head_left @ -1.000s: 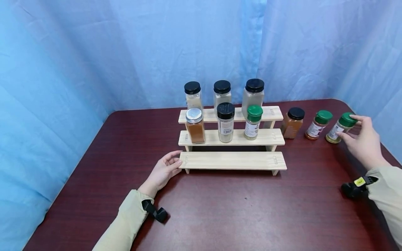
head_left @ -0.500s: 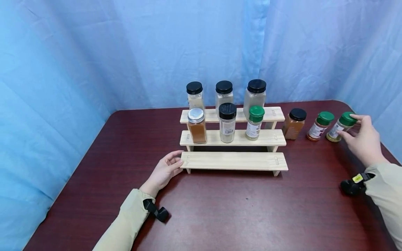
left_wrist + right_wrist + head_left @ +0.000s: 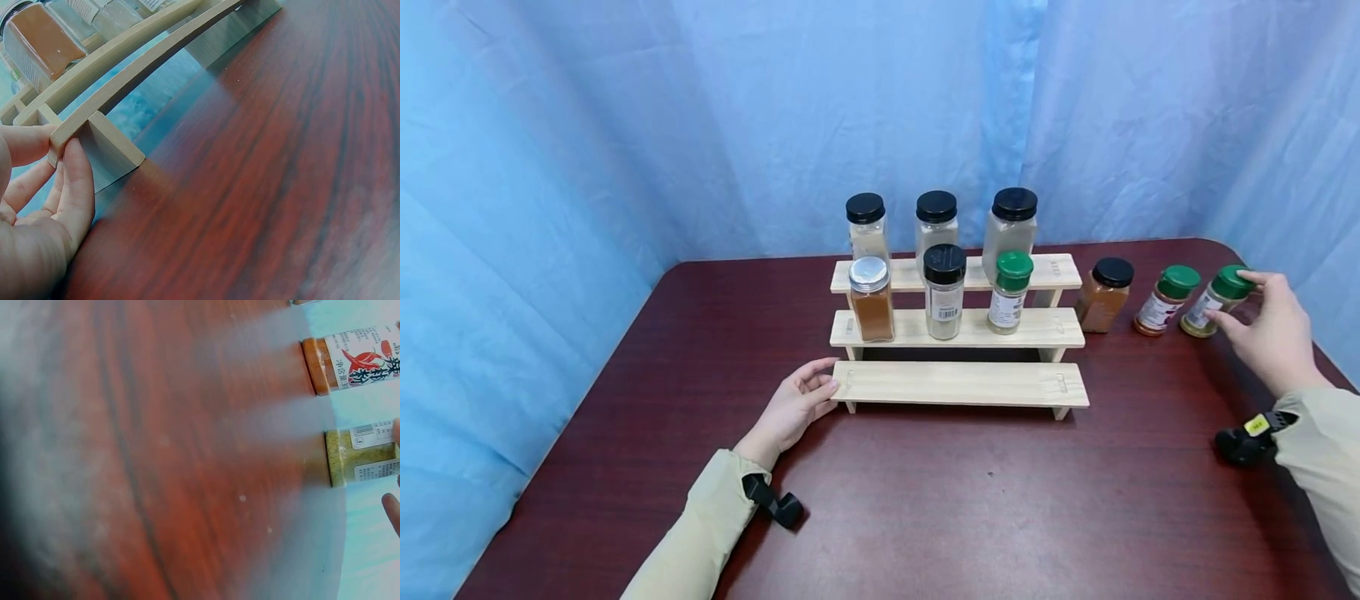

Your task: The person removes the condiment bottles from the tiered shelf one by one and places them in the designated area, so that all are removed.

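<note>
Clock directions as in head view. Green-capped jar (image 3: 1199, 312) stands on the table at the far right, about 3 o'clock of the rack (image 3: 958, 383); greenish-yellow contents, white labels. Right hand (image 3: 1273, 333) at its 4 o'clock, pinching it: a finger at the cap, thumb at the body. Only bits of that hand show in the right wrist view.

Just beside the jar at 9 o'clock: red-pepper jar (image 3: 1157, 312), green cap, chili picture on label. Further along at 9: brown-powder jar (image 3: 1102, 307), black lid, near the rack's right end.

Rack is pale wood, three tiers. Left hand (image 3: 792, 410) at its 8 o'clock, grip narrow, holding the left end of the lowest tier, thumb beneath the board in left wrist view. Middle tier, left to right: silver-lidded jar (image 3: 873, 317) with orange-brown powder, black-capped shaker (image 3: 943, 310), green-capped shaker (image 3: 1006, 308). Top tier: three black-lidded jars, the 2 o'clock one (image 3: 1011, 237) broadest.

Dark red-brown table (image 3: 955, 500) under everything; blue curtain (image 3: 850, 100) from 9 through 12 to 3 o'clock. Pale sleeves (image 3: 688, 521), black wrist devices (image 3: 1243, 446).
</note>
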